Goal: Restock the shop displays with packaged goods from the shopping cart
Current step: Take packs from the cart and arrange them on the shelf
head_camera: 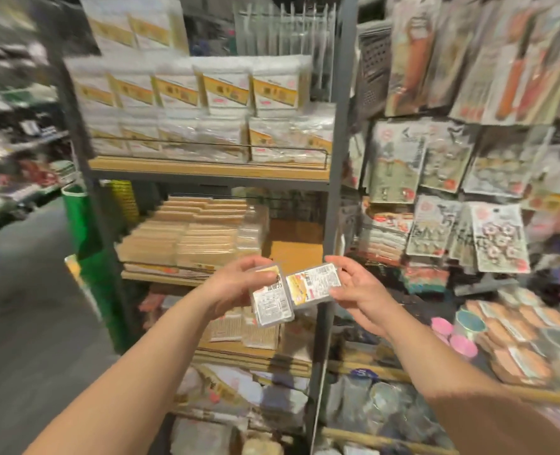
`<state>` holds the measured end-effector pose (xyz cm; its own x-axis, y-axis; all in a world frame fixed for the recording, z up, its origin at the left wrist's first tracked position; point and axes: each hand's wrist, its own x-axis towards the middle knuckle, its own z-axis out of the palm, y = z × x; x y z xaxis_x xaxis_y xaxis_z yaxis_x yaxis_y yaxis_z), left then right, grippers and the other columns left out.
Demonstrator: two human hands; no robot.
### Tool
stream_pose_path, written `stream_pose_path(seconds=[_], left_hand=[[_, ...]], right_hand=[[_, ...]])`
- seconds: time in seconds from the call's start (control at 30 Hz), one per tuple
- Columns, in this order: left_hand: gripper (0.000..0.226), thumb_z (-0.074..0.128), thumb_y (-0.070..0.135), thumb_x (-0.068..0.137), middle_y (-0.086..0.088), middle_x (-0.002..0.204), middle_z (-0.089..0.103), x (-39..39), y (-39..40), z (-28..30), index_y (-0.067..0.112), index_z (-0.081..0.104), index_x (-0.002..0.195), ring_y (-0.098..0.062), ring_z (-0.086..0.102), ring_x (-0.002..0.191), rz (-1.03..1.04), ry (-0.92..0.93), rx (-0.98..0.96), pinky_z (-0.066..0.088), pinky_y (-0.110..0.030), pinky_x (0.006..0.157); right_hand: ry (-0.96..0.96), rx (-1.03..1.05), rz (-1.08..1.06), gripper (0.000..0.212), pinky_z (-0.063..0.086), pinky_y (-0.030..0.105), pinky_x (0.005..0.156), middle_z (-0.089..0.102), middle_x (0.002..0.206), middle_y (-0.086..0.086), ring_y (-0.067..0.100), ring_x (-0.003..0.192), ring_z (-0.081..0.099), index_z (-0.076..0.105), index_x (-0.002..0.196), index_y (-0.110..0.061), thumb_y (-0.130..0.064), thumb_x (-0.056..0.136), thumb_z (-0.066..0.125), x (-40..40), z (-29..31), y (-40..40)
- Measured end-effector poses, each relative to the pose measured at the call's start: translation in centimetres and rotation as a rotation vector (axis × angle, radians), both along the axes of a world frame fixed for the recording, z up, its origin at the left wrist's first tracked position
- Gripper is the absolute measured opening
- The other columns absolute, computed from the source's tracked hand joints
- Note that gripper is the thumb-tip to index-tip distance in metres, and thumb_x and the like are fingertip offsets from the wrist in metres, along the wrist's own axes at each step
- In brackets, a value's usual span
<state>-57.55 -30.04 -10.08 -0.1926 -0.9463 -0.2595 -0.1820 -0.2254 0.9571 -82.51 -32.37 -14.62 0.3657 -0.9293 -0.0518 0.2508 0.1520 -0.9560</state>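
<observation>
Both arms reach forward at chest height in front of a grey metal shelving unit (336, 152). The left hand (235, 285) grips a small clear plastic packet (272, 298) from its left edge, fingers curled over the top and thumb underneath; the packet's long axis runs from about 11 o'clock to 5 o'clock, its printed white label end pointing down toward 5. The right hand (359, 287) pinches a second labelled packet (313, 284), fingers along its upper right corner and thumb at the lower right edge. This one lies nearly crosswise, long axis from 8 o'clock to 2 o'clock, yellow end toward the left hand. The two packets meet or overlap at their inner ends; I cannot tell which lies on top.

At 12 o'clock from the hands, the upper wooden shelf (206, 167) holds rows of white bagged goods (226, 90) with yellow labels. Just above the hands, the middle shelf carries stacks of flat tan packets (186, 231). At 2 o'clock, hanging carded items (498, 238) cover the wall rack. At 4 o'clock sit pink cups (452, 334).

The print on both packets is too blurred to read. The left side at 9 o'clock is smeared by motion, and the lower shelves are dim and partly hidden by the forearms. The shopping cart is out of sight.
</observation>
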Motion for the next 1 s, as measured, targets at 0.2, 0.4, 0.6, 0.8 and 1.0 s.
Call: stream_pose_path(seconds=[0.2, 0.4, 0.6, 0.8, 1.0], left_hand=[[0.028, 0.068, 0.016, 0.09, -0.01, 0.1, 0.073, 1.7, -0.7, -0.1, 0.014, 0.063, 0.117, -0.026, 0.069, 0.089, 0.037, -0.042, -0.011, 0.056, -0.045, 0.084], [0.028, 0.069, 0.013, 0.089, -0.007, 0.101, 0.072, 2.8, -4.5, 1.1, 0.015, 0.062, 0.116, -0.022, 0.07, 0.088, 0.005, -0.105, -0.089, 0.057, -0.035, 0.078], [0.026, 0.075, 0.007, 0.083, -0.005, 0.096, 0.071, 2.0, -11.4, 3.3, 0.016, 0.065, 0.106, -0.019, 0.069, 0.084, -0.125, -0.264, -0.269, 0.057, -0.029, 0.07], [0.021, 0.077, 0.017, 0.082, 0.001, 0.093, 0.07, -0.2, -18.5, 1.5, 0.024, 0.063, 0.096, -0.016, 0.068, 0.088, -0.289, -0.473, -0.273, 0.055, -0.031, 0.082], [0.022, 0.08, 0.036, 0.078, 0.005, 0.096, 0.069, -0.9, -22.7, -1.6, 0.031, 0.062, 0.091, -0.016, 0.066, 0.096, -0.542, -0.727, -0.305, 0.05, -0.041, 0.098]], right_hand=[[0.075, 0.094, 0.011, 0.033, 0.059, 0.031, 0.072, 0.069, 0.108, 0.014, 0.024, 0.092, 0.071, 0.054, 0.115, -0.006, 0.012, 0.087, 0.057, 0.9, 0.0, -1.3], [0.2, 0.162, -0.164, 0.013, 0.049, 0.032, 0.066, 0.068, 0.095, 0.011, 0.022, 0.082, 0.064, 0.05, 0.09, -0.008, -0.01, 0.092, 0.063, 1.1, -1.2, -2.9], [-0.004, 0.257, -0.18, 0.046, 0.051, 0.036, 0.08, 0.071, 0.111, 0.019, 0.028, 0.097, 0.066, 0.061, 0.124, -0.001, -0.009, 0.08, 0.071, 0.6, -3.1, -3.4], [-0.038, 0.264, -0.123, 0.048, 0.057, 0.035, 0.083, 0.067, 0.121, 0.018, 0.03, 0.109, 0.067, 0.052, 0.131, -0.001, 0.002, 0.084, 0.06, 0.1, -4.2, -2.7], [0.006, 0.246, -0.123, 0.068, 0.052, 0.043, 0.095, 0.061, 0.129, 0.024, 0.037, 0.115, 0.061, 0.053, 0.133, 0.0, -0.018, 0.072, 0.076, 1.4, -6.1, -0.8]])
